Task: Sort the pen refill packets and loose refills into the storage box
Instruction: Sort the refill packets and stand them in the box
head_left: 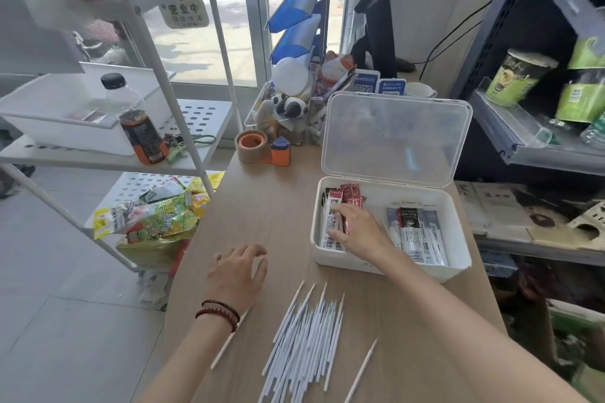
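White box (376, 267), far right, holds 2 groups of packets (414, 235), the right hand (358, 229) gripping the left group, while loose refills (304, 337) wait on the near table (262, 206) by the relaxed, empty left hand (237, 275).

Right hand (357, 229), apparently on packets (331, 222), in box (389, 268)

a roll of brown tape (251, 144) stood at the far end of the wooden table (262, 206), with a small orange and blue object (281, 151) just beside it. behind them sat a panda plush (289, 105) and a lucky cat figure (337, 67). on the white rack (209, 114) at left, a black-capped bottle (137, 121) stood against a white tray (49, 121). snack bags (154, 216) lay piled below. green cup noodles (517, 75) sat at upper right.
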`<state>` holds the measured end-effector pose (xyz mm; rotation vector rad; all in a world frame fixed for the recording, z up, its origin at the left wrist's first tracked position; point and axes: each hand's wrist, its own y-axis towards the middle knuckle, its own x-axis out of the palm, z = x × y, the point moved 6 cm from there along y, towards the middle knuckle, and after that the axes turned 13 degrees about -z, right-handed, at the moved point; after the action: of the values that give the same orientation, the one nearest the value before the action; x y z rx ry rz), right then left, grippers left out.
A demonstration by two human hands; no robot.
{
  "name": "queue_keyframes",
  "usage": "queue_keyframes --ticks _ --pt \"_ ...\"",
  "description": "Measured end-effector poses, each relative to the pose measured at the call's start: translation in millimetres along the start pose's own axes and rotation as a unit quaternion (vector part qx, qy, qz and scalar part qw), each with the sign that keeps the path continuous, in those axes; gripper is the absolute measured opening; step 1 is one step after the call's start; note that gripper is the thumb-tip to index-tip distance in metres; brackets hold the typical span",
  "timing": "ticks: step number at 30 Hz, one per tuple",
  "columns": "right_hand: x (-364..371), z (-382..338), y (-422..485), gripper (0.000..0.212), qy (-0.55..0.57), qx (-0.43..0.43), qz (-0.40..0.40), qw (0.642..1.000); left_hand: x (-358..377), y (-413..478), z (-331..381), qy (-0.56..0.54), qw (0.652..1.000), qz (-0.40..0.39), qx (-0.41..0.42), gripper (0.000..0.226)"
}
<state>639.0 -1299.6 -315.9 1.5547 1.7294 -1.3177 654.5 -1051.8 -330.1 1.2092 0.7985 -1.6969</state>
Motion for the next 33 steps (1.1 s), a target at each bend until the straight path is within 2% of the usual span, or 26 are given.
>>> queue_keyframes --ticks 5,12,17,22,29,33 --pt "3 -3 -5 0.052 0.016 -0.018 -0.037 0.999 -9 -13 7 0.000 0.999 0.034 0.008 0.037" --pt "12 -2 -5 0.054 0.003 -0.031 -0.089 0.996 -11 -27 15 0.019 0.999 0.046 0.018 0.028" --pt "7 -7 -4 0.054 -0.089 -0.007 -0.117 0.989 -11 -31 12 0.020 0.999 0.027 0.008 0.017" --pt "-3 -14 -17 0.053 -0.139 -0.007 -0.013 0.990 -14 -34 7 0.021 1.000 0.009 0.002 0.013" --pt "-5 -30 -65 0.036 -0.070 -0.081 0.151 0.983 -15 -39 4 0.020 0.999 -0.024 -0.013 0.021" --pt "22 -34 -113 0.025 -0.001 -0.125 0.184 0.975 -7 -55 -5 0.007 0.999 -0.033 -0.037 0.023"
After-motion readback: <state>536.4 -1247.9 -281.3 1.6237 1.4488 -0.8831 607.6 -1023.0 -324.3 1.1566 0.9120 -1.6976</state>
